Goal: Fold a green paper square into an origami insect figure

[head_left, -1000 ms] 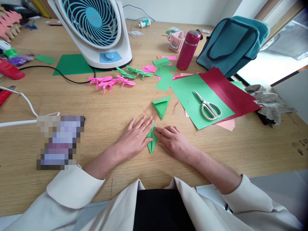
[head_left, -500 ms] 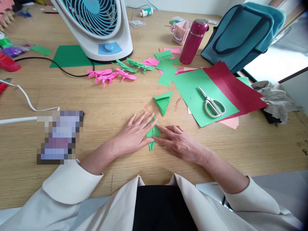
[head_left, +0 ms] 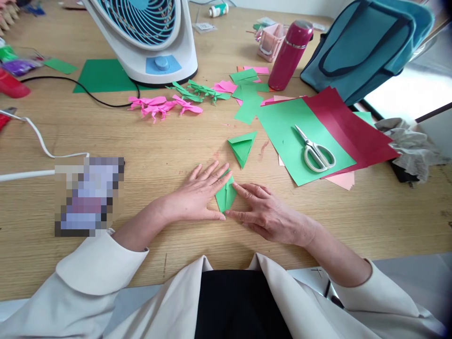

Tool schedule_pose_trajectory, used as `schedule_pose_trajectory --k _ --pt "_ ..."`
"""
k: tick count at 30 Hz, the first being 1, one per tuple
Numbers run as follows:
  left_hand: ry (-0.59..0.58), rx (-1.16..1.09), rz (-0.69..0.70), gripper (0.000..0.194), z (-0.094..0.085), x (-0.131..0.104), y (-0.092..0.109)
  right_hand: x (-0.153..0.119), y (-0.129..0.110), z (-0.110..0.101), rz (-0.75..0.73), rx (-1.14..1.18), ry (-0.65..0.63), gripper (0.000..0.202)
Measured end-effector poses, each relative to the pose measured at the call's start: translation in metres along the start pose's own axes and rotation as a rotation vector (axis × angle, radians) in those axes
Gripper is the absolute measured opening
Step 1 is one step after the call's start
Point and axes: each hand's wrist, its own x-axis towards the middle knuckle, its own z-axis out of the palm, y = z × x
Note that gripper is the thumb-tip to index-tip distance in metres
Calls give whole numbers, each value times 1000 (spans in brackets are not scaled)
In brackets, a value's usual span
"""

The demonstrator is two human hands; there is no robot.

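A small folded green paper (head_left: 226, 192) lies flat on the wooden table in front of me, with a slit line down its middle. My left hand (head_left: 197, 194) rests on its left side, fingers spread, the thumb at its lower end. From the right, my right hand (head_left: 259, 209) touches the paper's right edge and lower tip with index finger and thumb apart. Just beyond them sits a second folded green triangle (head_left: 243, 148). Part of the paper is hidden under my left fingers.
White scissors (head_left: 318, 155) lie on green and red sheets at the right. Pink paper figures (head_left: 157, 107), green figures and a fan (head_left: 158, 52) stand beyond my hands. A phone (head_left: 90, 195) is at the left, a red bottle (head_left: 290, 55) at the back right.
The lower tip of the green paper, which pointed toward me, no longer sticks out and looks folded up. My thumbs have moved slightly down to that lower end.
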Motion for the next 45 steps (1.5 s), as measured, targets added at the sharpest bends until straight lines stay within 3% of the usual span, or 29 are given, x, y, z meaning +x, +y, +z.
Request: schedule_pose_trajectory --k 11,17,23,26,31,37,45 --pt "47 -9 18 122 0 -2 1 0 -6 1 45 7 -2 45" --pt "217 -45 -44 68 8 -3 4 1 1 6 52 -7 74 46" --pt "477 -153 -148 35 8 -3 9 2 6 9 113 66 159 39" --pt "475 -162 -166 17 6 -2 10 4 5 11 132 90 212 35" --pt "502 -247 -176 6 7 4 12 9 3 14 115 159 210 34" --pt "506 -343 -98 14 2 5 8 10 1 16 73 174 269 29" --pt "377 -802 -119 16 -9 -1 15 9 0 13 122 -38 360 19"
